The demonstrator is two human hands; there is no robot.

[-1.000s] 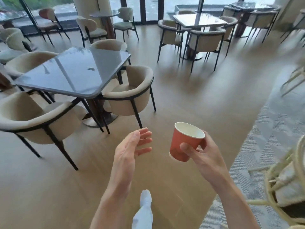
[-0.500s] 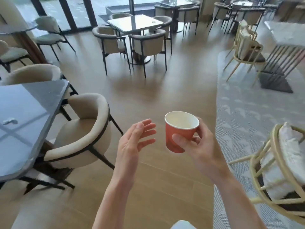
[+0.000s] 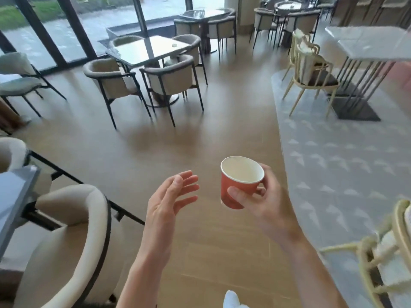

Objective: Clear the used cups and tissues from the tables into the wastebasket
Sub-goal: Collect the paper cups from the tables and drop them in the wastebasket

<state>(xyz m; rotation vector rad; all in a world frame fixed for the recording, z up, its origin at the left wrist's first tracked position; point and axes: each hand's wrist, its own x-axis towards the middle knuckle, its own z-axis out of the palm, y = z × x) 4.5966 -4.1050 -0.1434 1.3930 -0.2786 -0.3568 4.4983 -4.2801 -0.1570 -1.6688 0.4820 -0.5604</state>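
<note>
The right hand point(image 3: 264, 204) holds a red paper cup point(image 3: 239, 185). The thumb is across the near side of the cup and the other fingers curl round the far side. The cup is up in the air over the wooden floor point(image 3: 222, 134), near the middle of the view. It tips a little, so its white inside shows. It looks empty.

The left hand point(image 3: 170, 203) is just to the left of the cup and does not touch it. Its fingers are loose and a bit spread, and it holds nothing.

At the near left is a cream armchair point(image 3: 73, 232) with a dark frame. Beside it, at the left edge, is the corner of a blue-grey table point(image 3: 13, 196).

Farther away, left of the middle, is a shiny square table point(image 3: 146, 48) with four padded chairs round it. A small pale thing point(image 3: 175, 44) lies on that table, but it is too small to tell what it is.

On the right is a grey rug point(image 3: 333, 156) with pale shapes on it. At the far right a white table point(image 3: 367, 43) on thin legs stands there, with a yellow chair point(image 3: 311, 70) next to it. Part of another yellow chair point(image 3: 384, 247) shows at the near right. A white shoe tip point(image 3: 231, 300) shows at the bottom edge.
</note>
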